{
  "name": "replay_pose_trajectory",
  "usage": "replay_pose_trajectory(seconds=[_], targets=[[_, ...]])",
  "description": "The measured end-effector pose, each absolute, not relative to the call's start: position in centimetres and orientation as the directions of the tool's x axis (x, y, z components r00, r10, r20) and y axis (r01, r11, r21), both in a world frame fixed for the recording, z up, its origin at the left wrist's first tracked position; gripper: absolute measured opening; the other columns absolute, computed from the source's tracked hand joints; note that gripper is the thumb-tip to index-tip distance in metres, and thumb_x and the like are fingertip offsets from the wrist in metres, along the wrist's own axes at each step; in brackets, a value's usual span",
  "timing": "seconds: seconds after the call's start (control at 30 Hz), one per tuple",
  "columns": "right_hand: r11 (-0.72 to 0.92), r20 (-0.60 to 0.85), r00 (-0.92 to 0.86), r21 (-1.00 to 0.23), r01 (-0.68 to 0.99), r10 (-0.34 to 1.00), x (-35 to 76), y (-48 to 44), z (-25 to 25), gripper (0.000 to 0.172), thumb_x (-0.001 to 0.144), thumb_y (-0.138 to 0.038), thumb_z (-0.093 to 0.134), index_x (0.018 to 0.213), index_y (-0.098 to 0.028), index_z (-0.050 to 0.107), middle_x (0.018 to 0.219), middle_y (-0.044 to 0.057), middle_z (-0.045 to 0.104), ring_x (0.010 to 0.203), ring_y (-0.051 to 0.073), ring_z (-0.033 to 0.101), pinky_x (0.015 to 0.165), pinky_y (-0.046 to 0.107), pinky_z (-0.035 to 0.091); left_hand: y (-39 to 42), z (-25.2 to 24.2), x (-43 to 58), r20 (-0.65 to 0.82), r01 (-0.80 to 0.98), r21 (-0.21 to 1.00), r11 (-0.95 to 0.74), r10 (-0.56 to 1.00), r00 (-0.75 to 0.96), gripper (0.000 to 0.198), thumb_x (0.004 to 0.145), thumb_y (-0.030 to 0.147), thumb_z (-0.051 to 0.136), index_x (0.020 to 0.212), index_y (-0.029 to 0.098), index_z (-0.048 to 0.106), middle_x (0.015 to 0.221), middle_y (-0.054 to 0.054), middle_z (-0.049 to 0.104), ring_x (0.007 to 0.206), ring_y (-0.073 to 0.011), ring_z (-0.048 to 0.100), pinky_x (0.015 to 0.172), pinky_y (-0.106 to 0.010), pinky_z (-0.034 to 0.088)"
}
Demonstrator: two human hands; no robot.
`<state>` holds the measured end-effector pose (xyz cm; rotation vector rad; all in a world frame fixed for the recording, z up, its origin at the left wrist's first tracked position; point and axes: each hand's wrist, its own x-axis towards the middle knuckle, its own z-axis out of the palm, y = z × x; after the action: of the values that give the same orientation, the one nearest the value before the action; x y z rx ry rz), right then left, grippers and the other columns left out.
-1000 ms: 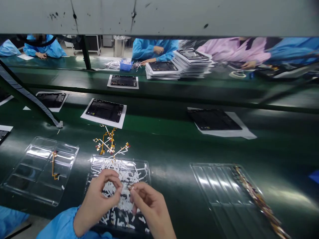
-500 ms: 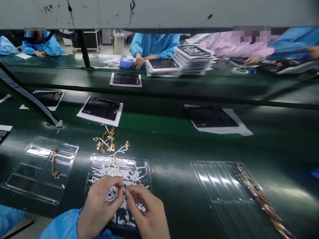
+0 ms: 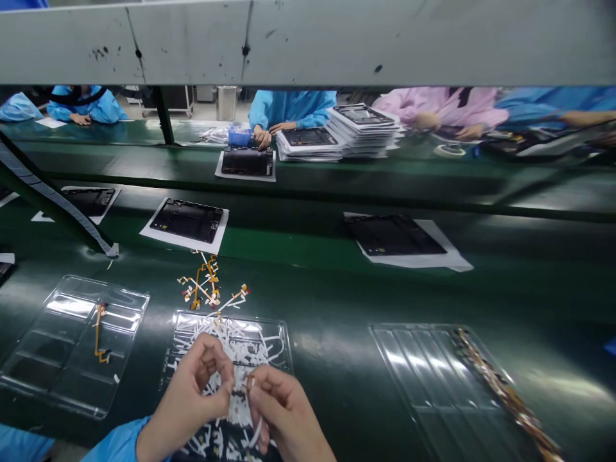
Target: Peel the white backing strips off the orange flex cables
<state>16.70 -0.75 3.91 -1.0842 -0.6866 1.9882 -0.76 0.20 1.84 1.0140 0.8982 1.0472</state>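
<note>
My left hand (image 3: pixel 205 378) is closed in a pinch above a clear plastic tray (image 3: pixel 289 346); whatever is between thumb and forefinger is too small to make out. Close beside it, my right hand (image 3: pixel 283 407) pinches what looks like a flex cable (image 3: pixel 249 383), a small brown end showing at the fingertips. From under that hand a white strip (image 3: pixel 255 434) sticks out. Many white paper strips (image 3: pixel 240 353) lie heaped in the tray below. Just behind the tray, several orange and white flex cables (image 3: pixel 209 282) lie in a loose pile.
To the left, a clear tray (image 3: pixel 62 359) carries one orange flex cable (image 3: pixel 97 333). Another clear tray (image 3: pixel 409 359) at right holds a row of cables (image 3: pixel 500 391). Tablet housings (image 3: pixel 187 221) on white sheets lie behind. Co-workers (image 3: pixel 293 109) sit opposite, beside stacked housings (image 3: pixel 366 131). A grey beam (image 3: pixel 308 45) crosses above.
My hands have moved slightly apart, and a white strip now shows below my right hand. The view has tilted up a little. Across the table, a co-worker's hand has reached to a tablet housing.
</note>
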Motion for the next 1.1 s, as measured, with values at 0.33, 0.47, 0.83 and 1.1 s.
replay_pose_trajectory(seconds=[0.33, 0.47, 0.83, 1.1], targets=[[-0.431, -0.381, -0.266, -0.887, -0.163, 0.885, 16.7, -0.8, 4.2, 0.043, 0.082, -0.058, 0.078, 0.078, -0.017, 0.065, 0.062, -0.003, 0.059, 0.047, 0.009, 0.053, 0.048, 0.02, 0.046, -0.1, 3.4, -0.9, -0.218, -0.004, 0.975, 0.22, 0.968, 0.124, 0.036, 0.081, 0.015, 0.08, 0.113, 0.023, 0.065, 0.08, 0.003, 0.078, 0.08, -0.0155, 0.074, 0.084, -0.024, 0.053], [-0.309, -0.3, -0.095, -0.946, -0.103, 0.949, 16.4, -0.9, 5.0, 0.04, 0.085, -0.055, 0.075, 0.073, -0.017, 0.065, 0.063, -0.001, 0.061, 0.05, 0.011, 0.056, 0.052, 0.022, 0.049, -0.4, 3.2, -1.0, -0.084, 0.122, 0.99, 0.077, 0.995, 0.052, 0.037, 0.086, 0.018, 0.076, 0.12, 0.026, 0.064, 0.094, 0.002, 0.08, 0.089, -0.0169, 0.075, 0.092, -0.028, 0.056], [-0.149, -0.153, -0.1, -0.987, 0.054, 0.983, 16.0, -1.4, 5.2, 0.026, 0.094, -0.042, 0.067, 0.081, -0.02, 0.069, 0.068, 0.001, 0.068, 0.056, 0.014, 0.062, 0.056, 0.021, 0.051, -1.2, 4.1, -0.2, 0.233, 0.439, 0.87, -0.225, 0.972, 0.037, 0.046, 0.09, 0.013, 0.067, 0.131, 0.03, 0.055, 0.095, 0.006, 0.079, 0.087, -0.0131, 0.076, 0.096, -0.027, 0.057], [-0.134, -0.144, -0.13, -0.987, 0.085, 0.981, 16.0, -1.8, 5.5, 0.024, 0.096, -0.039, 0.064, 0.081, -0.02, 0.068, 0.068, 0.001, 0.068, 0.059, 0.014, 0.061, 0.059, 0.021, 0.051, -1.3, 4.3, -0.3, 0.312, 0.493, 0.813, -0.308, 0.947, 0.077, 0.047, 0.091, 0.012, 0.063, 0.133, 0.028, 0.053, 0.094, 0.005, 0.078, 0.085, -0.012, 0.076, 0.094, -0.025, 0.058]])
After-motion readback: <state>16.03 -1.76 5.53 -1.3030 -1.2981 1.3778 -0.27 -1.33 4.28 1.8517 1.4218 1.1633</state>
